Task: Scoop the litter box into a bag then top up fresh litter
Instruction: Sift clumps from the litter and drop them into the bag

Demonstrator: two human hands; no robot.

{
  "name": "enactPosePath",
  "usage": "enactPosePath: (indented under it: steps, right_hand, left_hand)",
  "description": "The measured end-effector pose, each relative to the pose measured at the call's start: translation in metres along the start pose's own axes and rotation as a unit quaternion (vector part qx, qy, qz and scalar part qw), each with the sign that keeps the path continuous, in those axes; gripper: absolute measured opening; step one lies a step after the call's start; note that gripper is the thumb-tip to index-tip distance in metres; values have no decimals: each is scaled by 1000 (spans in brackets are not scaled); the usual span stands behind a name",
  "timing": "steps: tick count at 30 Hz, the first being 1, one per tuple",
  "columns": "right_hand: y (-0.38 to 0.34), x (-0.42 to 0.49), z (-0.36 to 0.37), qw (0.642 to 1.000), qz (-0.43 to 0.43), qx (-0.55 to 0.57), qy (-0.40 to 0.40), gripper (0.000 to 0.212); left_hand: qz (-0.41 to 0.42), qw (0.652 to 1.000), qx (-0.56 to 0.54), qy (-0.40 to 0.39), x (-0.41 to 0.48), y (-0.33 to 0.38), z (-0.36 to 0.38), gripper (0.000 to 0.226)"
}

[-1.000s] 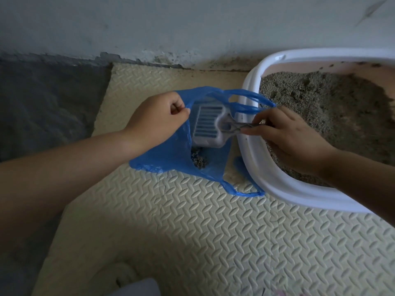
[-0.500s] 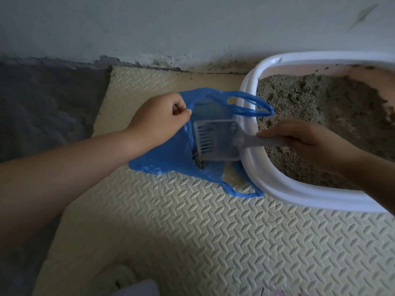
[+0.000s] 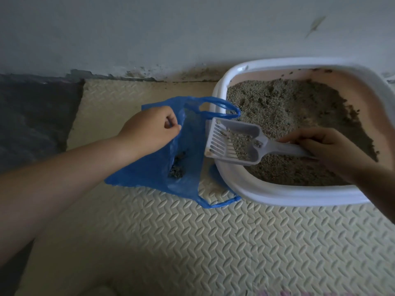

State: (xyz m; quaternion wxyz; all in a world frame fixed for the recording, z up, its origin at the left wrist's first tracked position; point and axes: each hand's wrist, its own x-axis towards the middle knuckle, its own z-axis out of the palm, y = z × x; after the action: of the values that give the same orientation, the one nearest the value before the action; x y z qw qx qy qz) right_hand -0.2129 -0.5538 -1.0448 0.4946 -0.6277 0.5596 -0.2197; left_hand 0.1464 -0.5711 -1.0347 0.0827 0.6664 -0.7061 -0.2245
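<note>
Scoop (image 3: 232, 144) now back over the litter box (image 3: 277, 194) left rim, out of the blue bag (image 3: 154, 174) it was tipped into 1 s ago; a few grains still on its slots. 1 dump done, next dig likely. Right hand (image 3: 327, 150) grips the handle. Left hand (image 3: 149, 131) pinches the bag mouth open, clumps inside. Bag touches the box's left wall; open litter (image 3: 299, 107) to the right.

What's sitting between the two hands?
In the head view: the blue bag, held open by the left hand, and the scoop held by the right hand.
</note>
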Motion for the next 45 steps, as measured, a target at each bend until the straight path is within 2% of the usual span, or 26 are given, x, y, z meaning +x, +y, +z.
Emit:
enactPosePath:
  steps: [4, 6, 8, 10, 13, 16, 21, 27, 30, 31, 35, 38, 41, 45]
  right_hand:
    - [7, -20, -23, 999, 32, -16, 32, 62]
    - [16, -29, -34, 996, 55, -46, 54, 63]
    - [26, -37, -45, 992, 81, -73, 64, 57]
    - [35, -42, -56, 985, 91, -133, 56, 43]
    - [35, -45, -62, 965, 102, -237, 55, 13]
    - [29, -43, -65, 933, 122, -333, 60, 28]
    - [13, -31, -58, 881, 158, -446, 15, 31]
    - [0, -1, -30, 874, 130, -468, 4, 30]
    - [-3, 12, -19, 905, 143, -401, -6, 47]
    - [-1, 16, -10, 916, 145, -374, -2, 46]
    - [16, 40, 30, 944, 115, -302, 70, 17]
    - [22, 64, 49, 935, 99, -333, 73, 18]
    - [31, 80, 60, 901, 106, -418, 41, 12]
    - [34, 76, 59, 919, 98, -379, 47, 21]
  left_hand:
    - [54, 998, -2, 32, 15, 23, 11, 18]
    - [108, 993, -16, 50, 21, 40, 20, 25]
    - [177, 983, 4, 55, 27, 57, 29, 36]
    - [206, 977, 34, 34, 34, 72, 42, 49]
    - [144, 988, 43, -17, 49, 84, 61, 66]
    - [94, 994, 43, -42, 61, 82, 76, 73]
    - [75, 997, -13, -25, 63, 79, 91, 74]
    - [52, 993, -100, -21, 64, 71, 97, 73]
    - [46, 992, -114, -17, 64, 73, 97, 72]
    - [49, 992, -112, -16, 64, 73, 97, 72]
    - [51, 994, -93, -24, 64, 76, 96, 72]
    - [51, 995, -80, -26, 65, 77, 96, 72]
    - [52, 996, -74, -23, 65, 78, 96, 72]
    - [51, 996, -65, -25, 64, 79, 94, 72]
